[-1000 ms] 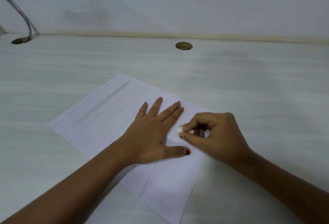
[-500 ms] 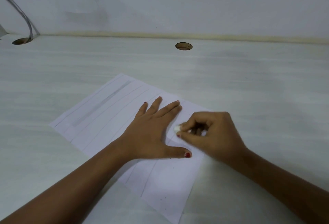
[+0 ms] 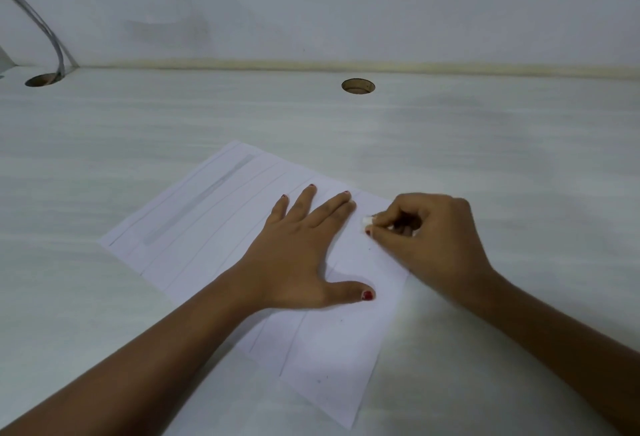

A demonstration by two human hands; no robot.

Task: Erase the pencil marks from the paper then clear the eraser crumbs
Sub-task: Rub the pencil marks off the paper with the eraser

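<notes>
**A:** Where is the paper being kept?

**B:** The paper is lying skewed on the desk, low in the middle of the view, with its pencil lines running toward 2 o'clock. It is being pressed flat by the left hand, fingers straight and spread, thumb pointing to 3 o'clock.

**A:** And the eraser?

**B:** The eraser is being pinched between thumb and forefinger of the right hand, the other fingers curled, at 3 o'clock of the left fingertips, near the sheet's far right corner.

**A:** What is being seen around?

**B:** A cable hole is showing at 12 o'clock and a second hole at 10 o'clock, with a cable rising from it. The sheet's middle is being hidden by the left hand and forearm.
</notes>
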